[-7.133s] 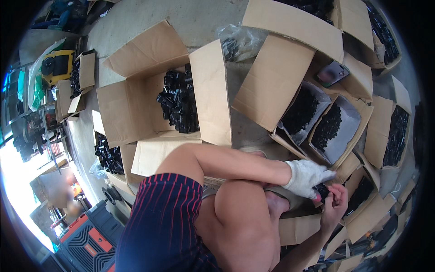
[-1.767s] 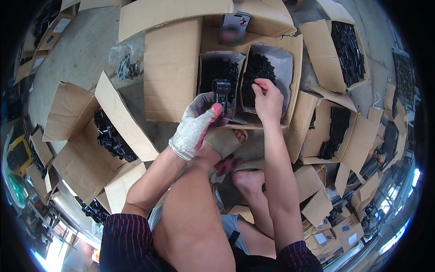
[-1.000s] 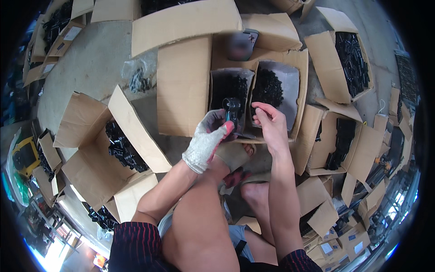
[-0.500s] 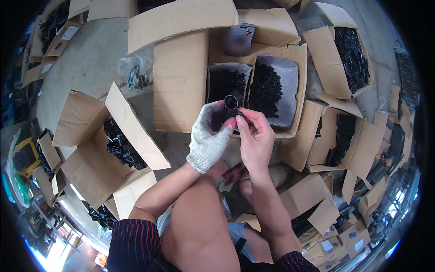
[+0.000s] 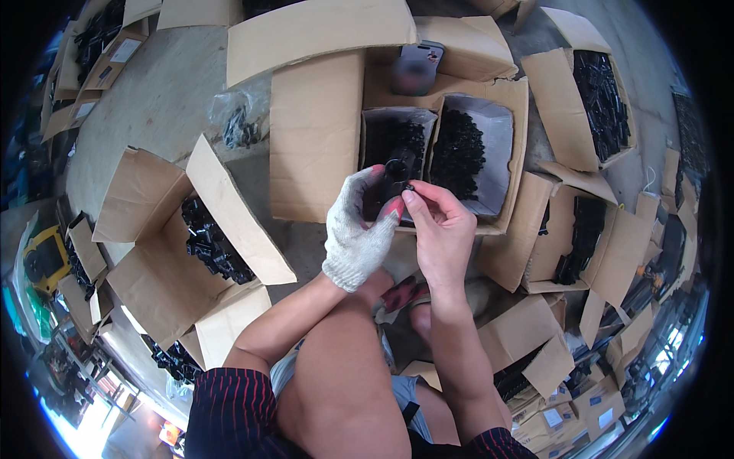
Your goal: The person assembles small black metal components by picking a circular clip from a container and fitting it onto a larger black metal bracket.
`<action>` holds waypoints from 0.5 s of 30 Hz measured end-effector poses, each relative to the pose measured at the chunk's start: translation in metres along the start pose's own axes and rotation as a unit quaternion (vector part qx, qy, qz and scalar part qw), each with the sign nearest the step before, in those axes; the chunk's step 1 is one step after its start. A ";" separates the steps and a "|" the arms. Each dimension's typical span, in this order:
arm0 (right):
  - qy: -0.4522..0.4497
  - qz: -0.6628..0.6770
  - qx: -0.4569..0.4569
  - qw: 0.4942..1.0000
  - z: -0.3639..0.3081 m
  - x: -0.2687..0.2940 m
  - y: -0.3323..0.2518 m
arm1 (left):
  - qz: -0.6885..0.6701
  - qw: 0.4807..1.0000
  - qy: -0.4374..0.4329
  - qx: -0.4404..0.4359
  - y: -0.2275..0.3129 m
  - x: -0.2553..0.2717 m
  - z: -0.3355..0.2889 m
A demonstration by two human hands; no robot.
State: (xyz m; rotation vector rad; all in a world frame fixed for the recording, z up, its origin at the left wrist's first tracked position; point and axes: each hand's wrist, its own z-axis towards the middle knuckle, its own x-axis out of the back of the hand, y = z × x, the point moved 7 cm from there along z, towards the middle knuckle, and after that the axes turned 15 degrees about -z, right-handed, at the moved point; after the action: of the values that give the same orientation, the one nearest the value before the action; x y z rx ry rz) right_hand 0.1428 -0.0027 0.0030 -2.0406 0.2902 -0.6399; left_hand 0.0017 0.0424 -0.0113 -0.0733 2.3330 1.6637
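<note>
My left hand [image 5: 355, 236], in a pale knit glove with red fingertips, is closed around a black part with a round ring end [image 5: 396, 170]. My bare right hand [image 5: 446, 237] pinches a small black piece [image 5: 409, 187] against that part's side; its exact shape is mostly hidden by the fingers. Both hands are over the near edge of a large open cardboard box [image 5: 521, 153]. Inside it stand two grey-lined bins: the left one holds dark parts [image 5: 409, 130], partly covered by my hand, and the right one holds many small black pieces [image 5: 457, 153].
A phone [image 5: 417, 70] leans against the box's far flap. Open cartons of black parts stand left [image 5: 153, 268], right [image 5: 608, 252] and far right [image 5: 562, 107]. A clear plastic bag with dark pieces [image 5: 241, 126] lies on the concrete floor [image 5: 172, 92]. My bent legs are below.
The whole view has shifted slightly, putting everything a little further right. The ring end has tipped a little, and my right fingertips still press at the part's side.
</note>
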 end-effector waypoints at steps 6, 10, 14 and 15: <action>0.006 -0.025 0.004 1.000 0.000 -0.001 -0.005 | 0.006 1.000 -0.001 -0.012 0.000 0.003 0.000; 0.004 -0.045 0.007 0.999 -0.001 -0.003 -0.009 | 0.008 1.000 0.000 -0.024 0.000 0.006 0.001; 0.027 -0.146 0.060 0.987 -0.001 0.003 -0.013 | 0.001 1.000 0.008 -0.007 0.001 0.002 -0.002; 0.031 -0.182 0.085 0.979 -0.001 0.002 -0.019 | 0.014 1.000 0.005 -0.010 0.000 0.002 -0.001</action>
State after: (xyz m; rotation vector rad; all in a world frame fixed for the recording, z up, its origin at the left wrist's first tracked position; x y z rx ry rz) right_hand 0.1430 0.0052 0.0201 -1.9249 -0.1066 -0.9207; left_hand -0.0009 0.0413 -0.0113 -0.0544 2.3363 1.7030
